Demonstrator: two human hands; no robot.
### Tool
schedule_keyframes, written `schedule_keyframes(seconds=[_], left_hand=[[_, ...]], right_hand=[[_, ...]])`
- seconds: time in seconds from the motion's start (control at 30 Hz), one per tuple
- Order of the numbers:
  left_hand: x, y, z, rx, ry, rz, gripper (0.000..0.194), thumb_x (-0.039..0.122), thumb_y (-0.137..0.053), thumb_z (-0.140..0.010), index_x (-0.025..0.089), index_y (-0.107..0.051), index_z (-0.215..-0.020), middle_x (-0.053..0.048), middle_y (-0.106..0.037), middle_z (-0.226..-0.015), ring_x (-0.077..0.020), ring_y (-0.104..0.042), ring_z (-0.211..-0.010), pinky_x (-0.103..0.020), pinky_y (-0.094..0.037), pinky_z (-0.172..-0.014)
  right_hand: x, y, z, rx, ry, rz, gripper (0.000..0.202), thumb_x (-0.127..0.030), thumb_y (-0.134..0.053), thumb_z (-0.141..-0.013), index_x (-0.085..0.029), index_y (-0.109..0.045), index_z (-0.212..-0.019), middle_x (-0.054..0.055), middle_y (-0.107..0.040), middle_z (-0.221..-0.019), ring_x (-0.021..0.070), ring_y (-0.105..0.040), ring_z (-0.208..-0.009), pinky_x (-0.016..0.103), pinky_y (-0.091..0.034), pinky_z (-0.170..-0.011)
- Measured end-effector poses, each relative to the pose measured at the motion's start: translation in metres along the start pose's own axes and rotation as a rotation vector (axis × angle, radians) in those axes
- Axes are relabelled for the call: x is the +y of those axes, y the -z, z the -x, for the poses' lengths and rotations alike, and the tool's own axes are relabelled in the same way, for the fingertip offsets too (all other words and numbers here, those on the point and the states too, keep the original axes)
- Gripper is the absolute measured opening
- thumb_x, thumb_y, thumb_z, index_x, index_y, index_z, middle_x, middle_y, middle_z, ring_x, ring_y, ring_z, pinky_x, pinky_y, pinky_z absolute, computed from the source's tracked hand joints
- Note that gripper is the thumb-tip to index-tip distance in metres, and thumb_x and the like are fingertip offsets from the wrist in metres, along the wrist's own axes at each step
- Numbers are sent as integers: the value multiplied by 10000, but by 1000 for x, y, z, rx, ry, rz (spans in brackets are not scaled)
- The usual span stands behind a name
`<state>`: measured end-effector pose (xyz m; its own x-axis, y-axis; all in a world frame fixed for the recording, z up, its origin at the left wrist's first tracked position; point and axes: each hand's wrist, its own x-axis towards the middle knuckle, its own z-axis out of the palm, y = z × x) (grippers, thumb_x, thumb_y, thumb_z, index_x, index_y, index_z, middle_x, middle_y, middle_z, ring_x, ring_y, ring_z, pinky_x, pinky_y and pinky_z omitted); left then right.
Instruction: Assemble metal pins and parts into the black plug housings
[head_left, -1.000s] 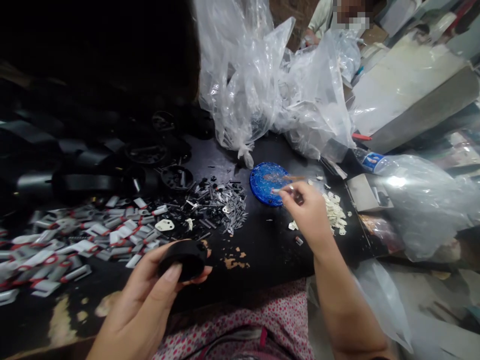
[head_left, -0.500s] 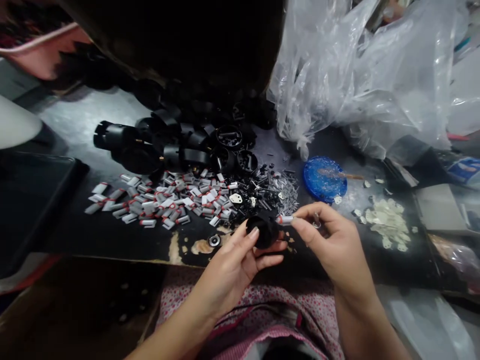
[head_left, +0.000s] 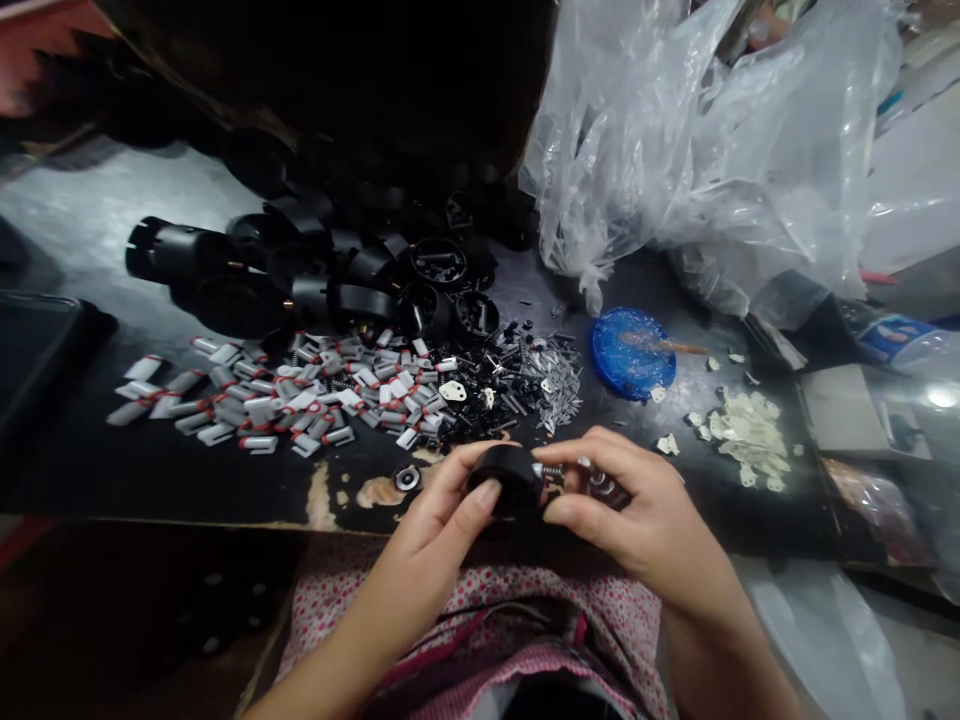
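My left hand is closed around a round black plastic housing, thumb at its front. From the housing's right side sticks a small pale piece with a coil spring on it. My right hand is curled just right of this, thumb and forefinger on either side of the spring. A dark shiny object lies within the right fingers; its kind is not clear. Beyond the hands lie a pile of grey plastic pieces with red rings and a heap of springs and small grey parts.
More black housings stand behind the piles. A blue round lid with a brown stick on it is to the right, beside cream-coloured flat pieces. Clear plastic bags hang at the back right. A metal ring sits near the table's front edge.
The grey red-ringed piece that my right fingers held at the housing is no longer visible there; a spring now shows at that spot. The housing has turned, and the view has shifted slightly.
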<state>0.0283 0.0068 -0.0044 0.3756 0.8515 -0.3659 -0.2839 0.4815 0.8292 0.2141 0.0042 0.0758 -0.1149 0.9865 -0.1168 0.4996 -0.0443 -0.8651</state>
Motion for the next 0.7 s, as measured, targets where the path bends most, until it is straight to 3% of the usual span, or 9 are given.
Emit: schedule_keyframes(seconds=[0.1, 0.2, 0.27, 0.33, 0.47, 0.53, 0.7], left_hand=[[3, -1, 8, 44, 67, 22, 227, 412, -701, -840, 299, -753, -1030, -34, -720, -1084, -258, -629, -1090, -326, -454, -984], [4, -1, 18, 57, 101, 22, 225, 414, -740, -795, 260, -779, -954, -52, -729, -906, -257, -658, -966, -317, -485, -912], [3, 0, 22, 67, 133, 40, 231, 401, -749, -789, 241, -777, -953, -65, -737, -914, -253, -665, -953, -312, -496, -899], [0, 2, 22, 118, 150, 130, 228, 383, -748, -798, 250, -767, -983, -62, -749, -951, -244, -682, -941, -316, -518, -887], [-1, 5, 19, 239, 97, 336, 204, 339, -725, -835, 282, -739, -1030, -29, -754, -998, -201, -716, -882, -326, -573, -865], [0, 5, 16, 262, 57, 361, 178, 319, -702, -860, 262, -734, -1025, -37, -749, -1027, -190, -713, -909, -326, -583, -874], [6, 1, 12, 286, 49, 401, 141, 313, -653, -901, 220, -718, -985, -73, -752, -1034, -216, -712, -963, -380, -592, -889]], right_hand=[[7, 1, 3, -175, -129, -249, 168, -364, -652, -883, -235, -755, -916, -7, -701, -807, 128, -618, -723, 255, -473, -683], [13, -3, 4, -189, -232, -321, 139, -348, -707, -828, -220, -740, -787, -14, -716, -768, 134, -629, -713, 253, -487, -672], [14, -7, 3, -204, -243, -314, 148, -347, -700, -836, -216, -734, -778, -14, -723, -751, 140, -639, -702, 259, -483, -666], [16, -14, -2, -158, -185, -199, 153, -329, -636, -895, -221, -737, -855, -6, -741, -806, 152, -658, -754, 282, -468, -714], [18, -35, -22, 59, -16, 435, 141, -244, -559, -953, -209, -695, -954, 39, -739, -969, 201, -647, -875, 359, -366, -814], [20, -45, -32, 65, 19, 664, 114, -237, -567, -943, -177, -663, -959, 62, -728, -947, 218, -638, -843, 371, -331, -799], [21, -50, -37, 49, 49, 730, 110, -233, -545, -942, -174, -627, -899, 39, -713, -884, 199, -626, -793, 348, -294, -767]])
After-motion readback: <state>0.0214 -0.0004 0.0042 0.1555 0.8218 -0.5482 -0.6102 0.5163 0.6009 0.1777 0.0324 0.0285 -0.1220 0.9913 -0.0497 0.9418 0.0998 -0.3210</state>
